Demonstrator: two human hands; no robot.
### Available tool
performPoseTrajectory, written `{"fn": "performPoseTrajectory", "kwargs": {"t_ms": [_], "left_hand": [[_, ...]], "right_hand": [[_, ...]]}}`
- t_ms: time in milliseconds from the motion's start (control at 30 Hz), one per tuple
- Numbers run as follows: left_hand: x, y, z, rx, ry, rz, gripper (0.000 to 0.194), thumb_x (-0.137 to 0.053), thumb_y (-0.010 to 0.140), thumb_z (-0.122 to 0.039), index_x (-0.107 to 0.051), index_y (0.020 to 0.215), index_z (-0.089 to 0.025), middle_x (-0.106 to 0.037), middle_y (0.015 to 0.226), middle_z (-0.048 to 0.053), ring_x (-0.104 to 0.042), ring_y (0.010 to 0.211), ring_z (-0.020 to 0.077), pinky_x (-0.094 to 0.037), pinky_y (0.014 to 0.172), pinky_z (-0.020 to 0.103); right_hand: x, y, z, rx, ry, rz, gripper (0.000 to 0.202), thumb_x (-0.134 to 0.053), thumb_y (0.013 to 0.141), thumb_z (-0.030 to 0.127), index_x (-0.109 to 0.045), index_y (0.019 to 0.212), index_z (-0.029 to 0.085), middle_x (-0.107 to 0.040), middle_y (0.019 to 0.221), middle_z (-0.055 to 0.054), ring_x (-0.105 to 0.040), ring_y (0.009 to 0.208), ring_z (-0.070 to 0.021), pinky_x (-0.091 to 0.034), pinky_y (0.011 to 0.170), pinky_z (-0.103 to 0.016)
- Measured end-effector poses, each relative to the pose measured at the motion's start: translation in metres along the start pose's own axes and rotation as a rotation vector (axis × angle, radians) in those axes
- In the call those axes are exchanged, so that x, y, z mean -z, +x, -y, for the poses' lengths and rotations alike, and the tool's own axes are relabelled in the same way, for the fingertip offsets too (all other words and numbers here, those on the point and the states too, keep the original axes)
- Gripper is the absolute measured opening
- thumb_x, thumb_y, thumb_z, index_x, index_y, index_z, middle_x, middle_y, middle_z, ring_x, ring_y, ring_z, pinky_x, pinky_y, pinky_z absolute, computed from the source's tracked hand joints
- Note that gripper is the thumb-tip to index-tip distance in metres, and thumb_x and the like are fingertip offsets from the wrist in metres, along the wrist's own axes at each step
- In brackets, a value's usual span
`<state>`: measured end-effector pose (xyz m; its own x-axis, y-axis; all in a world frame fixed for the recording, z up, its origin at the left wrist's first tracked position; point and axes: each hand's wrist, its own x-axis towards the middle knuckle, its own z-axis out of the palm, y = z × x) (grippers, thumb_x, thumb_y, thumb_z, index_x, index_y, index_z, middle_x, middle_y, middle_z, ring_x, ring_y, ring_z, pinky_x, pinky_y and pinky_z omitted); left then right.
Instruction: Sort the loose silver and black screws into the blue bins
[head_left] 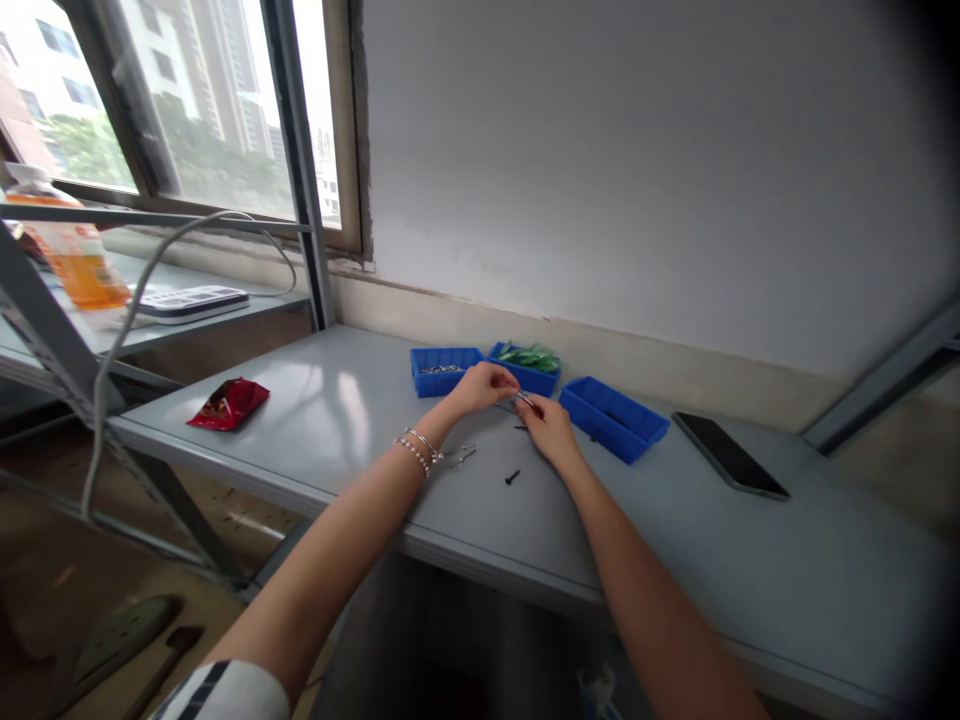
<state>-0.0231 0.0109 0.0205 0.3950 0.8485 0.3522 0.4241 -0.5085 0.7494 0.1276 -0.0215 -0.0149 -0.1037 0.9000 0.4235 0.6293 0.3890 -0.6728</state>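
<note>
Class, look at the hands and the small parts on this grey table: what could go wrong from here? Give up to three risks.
1. The small metal part is pinched between the fingertips of the left hand and right hand; it could slip and drop.
2. The loose black screw lies near the right forearm and might be swept off the table.
3. The phone could be knocked by an elbow.

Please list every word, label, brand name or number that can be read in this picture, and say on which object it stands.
No text can be read.
Red packet: print too blurred.
Orange bottle: label too blurred.
White device on the shelf: markings too small.
Black phone: screen dark.
Blue trays: no lettering visible.
</note>
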Motion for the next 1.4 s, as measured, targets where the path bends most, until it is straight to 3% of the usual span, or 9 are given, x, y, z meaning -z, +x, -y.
{"fn": "performPoseTrajectory", "kwargs": {"t_ms": [333, 467, 600, 733, 833, 967, 1133, 1267, 1400], "left_hand": [[0.003, -0.001, 0.006, -0.045, 0.236, 0.027, 0.012, -0.056, 0.073, -0.022, -0.064, 0.079, -0.015, -0.065, 0.074, 0.001, -0.056, 0.068, 0.0097, -0.041, 0.066, 0.021], [0.015, 0.001, 0.009, -0.014, 0.367, -0.191, 0.014, -0.052, 0.077, -0.023, -0.063, 0.084, -0.016, -0.064, 0.078, 0.002, -0.055, 0.072, 0.0115, -0.041, 0.071, 0.023], [0.037, -0.003, 0.012, 0.185, 0.507, -0.489, 0.022, -0.044, 0.081, -0.027, -0.06, 0.093, -0.018, -0.063, 0.089, 0.005, -0.056, 0.079, 0.0158, -0.042, 0.076, 0.027], [0.054, -0.01, 0.014, 0.4, 0.615, -0.64, 0.025, -0.04, 0.082, -0.026, -0.059, 0.094, -0.018, -0.061, 0.094, 0.009, -0.055, 0.09, 0.021, -0.041, 0.079, 0.033], [0.059, -0.013, 0.015, 0.521, 0.63, -0.647, 0.023, -0.04, 0.08, -0.024, -0.06, 0.091, -0.018, -0.062, 0.094, 0.01, -0.054, 0.093, 0.0253, -0.04, 0.082, 0.041], [0.058, -0.014, 0.017, 0.573, 0.639, -0.615, 0.02, -0.042, 0.079, -0.023, -0.061, 0.085, -0.018, -0.062, 0.092, 0.01, -0.052, 0.095, 0.0282, -0.032, 0.088, 0.051], [0.053, -0.014, 0.021, 0.581, 0.657, -0.539, 0.018, -0.045, 0.077, -0.02, -0.062, 0.081, -0.017, -0.06, 0.091, 0.013, -0.049, 0.098, 0.0296, -0.03, 0.086, 0.052], [0.049, -0.013, 0.023, 0.508, 0.704, -0.553, 0.019, -0.044, 0.078, -0.022, -0.06, 0.088, -0.018, -0.055, 0.099, 0.013, -0.043, 0.103, 0.0306, -0.031, 0.085, 0.05], [0.04, -0.008, 0.015, 0.282, 0.696, -0.557, 0.02, -0.048, 0.078, -0.027, -0.058, 0.095, -0.021, -0.051, 0.103, 0.011, -0.04, 0.103, 0.0276, -0.034, 0.084, 0.043]], "right_hand": [[0.0, 0.001, -0.004, -0.02, 0.09, -0.042, 0.036, -0.04, 0.081, 0.044, -0.057, 0.071, 0.014, -0.053, 0.058, -0.003, -0.048, 0.056, -0.0138, -0.033, 0.055, -0.024], [0.002, 0.0, -0.003, -0.046, 0.025, -0.078, 0.025, -0.046, 0.078, 0.037, -0.057, 0.074, 0.015, -0.054, 0.059, -0.003, -0.048, 0.057, -0.0133, -0.033, 0.057, -0.024], [0.003, 0.001, -0.005, -0.085, -0.124, -0.073, 0.015, -0.049, 0.074, 0.026, -0.06, 0.076, 0.016, -0.055, 0.064, -0.003, -0.048, 0.061, -0.0135, -0.034, 0.061, -0.025], [0.004, 0.002, -0.012, -0.155, -0.272, -0.112, 0.015, -0.051, 0.073, 0.022, -0.064, 0.078, 0.019, -0.057, 0.074, -0.005, -0.047, 0.072, -0.0163, -0.034, 0.065, -0.028], [0.004, 0.002, -0.016, -0.248, -0.345, -0.107, 0.012, -0.058, 0.07, 0.027, -0.067, 0.077, 0.022, -0.055, 0.079, -0.007, -0.046, 0.083, -0.0221, -0.035, 0.069, -0.034], [0.006, 0.001, -0.015, -0.318, -0.394, 0.023, 0.01, -0.062, 0.068, 0.028, -0.067, 0.075, 0.023, -0.054, 0.08, -0.008, -0.044, 0.089, -0.0264, -0.034, 0.074, -0.044], [0.007, 0.0, -0.012, -0.347, -0.425, 0.137, 0.008, -0.058, 0.073, 0.024, -0.065, 0.076, 0.023, -0.056, 0.086, -0.007, -0.044, 0.096, -0.0277, -0.033, 0.078, -0.045], [0.006, 0.001, -0.013, -0.34, -0.42, 0.153, 0.008, -0.058, 0.074, 0.023, -0.065, 0.077, 0.022, -0.057, 0.088, -0.008, -0.044, 0.097, -0.0277, -0.034, 0.078, -0.043], [0.005, 0.001, -0.01, -0.316, -0.409, 0.123, 0.01, -0.055, 0.076, 0.023, -0.064, 0.08, 0.021, -0.057, 0.09, -0.008, -0.045, 0.096, -0.0258, -0.034, 0.077, -0.04]]}}
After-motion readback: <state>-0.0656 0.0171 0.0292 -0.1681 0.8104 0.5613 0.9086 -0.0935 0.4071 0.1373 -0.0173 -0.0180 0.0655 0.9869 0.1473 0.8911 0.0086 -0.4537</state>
